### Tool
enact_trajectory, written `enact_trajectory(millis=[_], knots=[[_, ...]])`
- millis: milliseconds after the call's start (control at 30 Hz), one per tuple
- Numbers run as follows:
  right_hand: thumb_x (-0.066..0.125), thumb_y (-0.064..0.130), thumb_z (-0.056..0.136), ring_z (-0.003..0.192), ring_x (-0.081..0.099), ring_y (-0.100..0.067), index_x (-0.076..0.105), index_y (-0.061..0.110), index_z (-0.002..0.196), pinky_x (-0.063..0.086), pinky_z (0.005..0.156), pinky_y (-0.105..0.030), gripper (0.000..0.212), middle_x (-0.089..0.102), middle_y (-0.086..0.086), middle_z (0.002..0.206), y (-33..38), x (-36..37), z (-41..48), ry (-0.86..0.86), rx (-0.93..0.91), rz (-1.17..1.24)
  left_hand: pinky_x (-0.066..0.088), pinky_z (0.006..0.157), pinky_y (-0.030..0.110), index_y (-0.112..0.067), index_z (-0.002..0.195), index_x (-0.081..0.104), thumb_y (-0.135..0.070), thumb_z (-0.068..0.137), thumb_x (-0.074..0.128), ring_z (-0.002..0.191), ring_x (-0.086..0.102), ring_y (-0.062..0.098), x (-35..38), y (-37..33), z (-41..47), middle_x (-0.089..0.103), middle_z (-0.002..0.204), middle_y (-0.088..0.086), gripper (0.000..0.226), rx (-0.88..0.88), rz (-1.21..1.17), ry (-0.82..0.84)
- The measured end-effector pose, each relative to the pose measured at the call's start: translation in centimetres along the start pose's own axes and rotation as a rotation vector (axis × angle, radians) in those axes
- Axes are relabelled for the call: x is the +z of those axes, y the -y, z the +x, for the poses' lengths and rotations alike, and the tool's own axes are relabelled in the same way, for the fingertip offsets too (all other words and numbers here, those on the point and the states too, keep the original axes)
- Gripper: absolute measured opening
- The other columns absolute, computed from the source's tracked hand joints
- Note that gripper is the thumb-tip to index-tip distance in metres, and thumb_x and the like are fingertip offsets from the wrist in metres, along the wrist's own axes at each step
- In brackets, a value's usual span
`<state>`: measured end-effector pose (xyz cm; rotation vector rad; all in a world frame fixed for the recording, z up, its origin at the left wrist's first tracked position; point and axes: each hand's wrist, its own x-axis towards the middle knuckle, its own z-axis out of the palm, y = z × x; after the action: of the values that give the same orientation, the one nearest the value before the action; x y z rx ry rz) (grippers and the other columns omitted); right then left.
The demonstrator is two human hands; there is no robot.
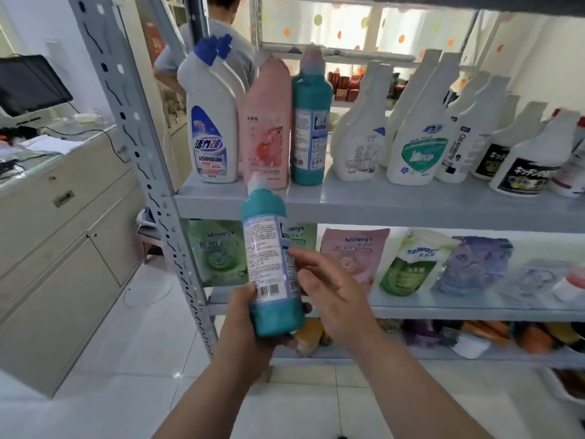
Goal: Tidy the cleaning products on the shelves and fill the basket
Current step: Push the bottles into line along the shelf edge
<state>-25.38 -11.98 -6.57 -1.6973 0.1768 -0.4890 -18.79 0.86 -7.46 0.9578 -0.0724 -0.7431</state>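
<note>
My left hand (250, 318) grips the base of a teal bottle (272, 264) with a white label, held upright in front of the grey metal shelves (380, 201). My right hand (329, 289) touches the bottle's right side with relaxed, spread fingers. On the upper shelf stand a matching teal bottle (310, 122), a pink bottle (267, 128), two white bottles with blue caps (212, 122) and several white spray-type bottles (418, 137). Refill pouches (354, 258) lean on the middle shelf.
A beige cabinet (63, 248) with a monitor (28, 83) and cables stands at the left. Another person (209, 42) stands behind the shelves. The lowest shelf (474, 353) holds orange and yellow packs. A basket corner (563, 384) shows at the lower right on the white tiled floor.
</note>
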Motion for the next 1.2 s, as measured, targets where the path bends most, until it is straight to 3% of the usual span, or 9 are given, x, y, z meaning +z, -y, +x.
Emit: enact_trajectory(millis=[167, 300, 400, 533, 600, 733, 867, 1033, 1200], knots=[[0.057, 0.021, 0.103, 0.118, 0.066, -0.011, 0.057, 0.028, 0.135, 0.056, 0.093, -0.029, 0.033, 0.070, 0.005, 0.127, -1.5, -0.1, -2.9, -0.020, 0.142, 0.154, 0.061, 0.064, 0.039, -0.028, 0.123, 0.062, -0.029, 0.101, 0.055, 0.092, 0.074, 0.021, 0.0, 3.3, -1.4, 0.073, 0.109, 0.003, 0.023, 0.157, 0.408, -0.072], [0.074, 0.042, 0.087, 0.113, 0.070, -0.023, 0.058, 0.030, 0.134, 0.057, 0.097, -0.047, 0.052, 0.072, 0.000, 0.123, -1.8, -1.6, -3.7, -0.049, 0.275, 0.338, 0.059, 0.085, 0.027, -0.041, 0.145, 0.045, -0.026, 0.088, 0.068, 0.115, 0.061, 0.011, 1.1, 6.2, -3.4, 0.045, 0.130, -0.012, 0.063, 0.402, 0.762, 0.035], [0.079, 0.036, 0.082, 0.109, 0.071, -0.032, 0.062, 0.020, 0.129, 0.058, 0.092, -0.052, 0.052, 0.073, -0.010, 0.119, -2.1, -4.2, -4.2, -0.071, 0.305, 0.472, 0.056, 0.078, 0.020, -0.033, 0.138, 0.052, -0.020, 0.095, 0.060, 0.109, 0.063, 0.009, 3.0, 6.8, -3.7, 0.055, 0.126, -0.006, 0.046, 0.413, 0.639, -0.017], [0.060, 0.032, 0.082, 0.100, 0.073, -0.026, 0.063, 0.020, 0.125, 0.059, 0.087, -0.046, 0.045, 0.075, -0.010, 0.113, -2.8, -7.1, -5.8, -0.036, 0.323, 0.549, 0.059, 0.079, 0.045, -0.023, 0.125, 0.068, -0.049, 0.103, 0.038, 0.107, 0.071, 0.028, 7.1, 7.9, -2.6, 0.072, 0.119, 0.010, 0.046, -0.161, 0.066, -0.019], [0.054, 0.030, 0.085, 0.100, 0.073, -0.024, 0.063, 0.025, 0.125, 0.058, 0.085, -0.040, 0.042, 0.075, -0.007, 0.112, -3.3, -8.7, -6.8, -0.025, 0.285, 0.507, 0.056, 0.085, 0.047, -0.020, 0.118, 0.073, -0.055, 0.101, 0.037, 0.100, 0.073, 0.029, 9.3, 9.8, -2.6, 0.074, 0.116, 0.013, 0.053, -0.244, -0.076, -0.025], [0.043, 0.018, 0.103, 0.106, 0.071, -0.016, 0.056, 0.042, 0.131, 0.059, 0.087, -0.032, 0.038, 0.074, 0.008, 0.115, -4.1, -13.7, -7.3, 0.012, 0.256, 0.332, 0.055, 0.088, 0.056, -0.021, 0.123, 0.068, -0.054, 0.093, 0.047, 0.097, 0.075, 0.030, 12.8, 12.8, -2.8, 0.076, 0.112, 0.013, 0.049, -0.184, 0.013, -0.059], [0.046, 0.036, 0.097, 0.116, 0.068, -0.021, 0.060, 0.042, 0.133, 0.052, 0.104, -0.051, 0.039, 0.071, 0.002, 0.125, -4.4, -17.3, -7.0, 0.012, 0.321, 0.250, 0.060, 0.072, 0.051, -0.030, 0.128, 0.062, -0.051, 0.087, 0.055, 0.095, 0.075, 0.031, 15.1, 14.3, -3.3, 0.076, 0.112, 0.007, 0.048, -0.099, 0.288, -0.051], [0.072, 0.052, 0.084, 0.103, 0.074, -0.026, 0.054, 0.020, 0.137, 0.060, 0.091, -0.046, 0.065, 0.073, -0.009, 0.118, -4.4, -20.2, -7.3, -0.077, 0.430, 0.524, 0.062, 0.071, 0.044, -0.048, 0.132, 0.059, -0.012, 0.105, 0.048, 0.101, 0.073, 0.017, 17.7, 15.4, -4.4, 0.073, 0.117, -0.007, 0.046, 0.022, 0.446, -0.025], [0.062, 0.052, 0.079, 0.089, 0.074, -0.025, 0.060, 0.011, 0.132, 0.061, 0.079, -0.039, 0.066, 0.075, -0.010, 0.101, -4.1, -22.6, -7.3, -0.066, 0.483, 0.838, 0.053, 0.057, 0.030, -0.045, 0.127, 0.061, -0.028, 0.083, 0.075, 0.085, 0.071, 0.016, 18.6, 16.7, -4.7, 0.068, 0.114, 0.005, 0.049, 0.023, 0.434, -0.075]])
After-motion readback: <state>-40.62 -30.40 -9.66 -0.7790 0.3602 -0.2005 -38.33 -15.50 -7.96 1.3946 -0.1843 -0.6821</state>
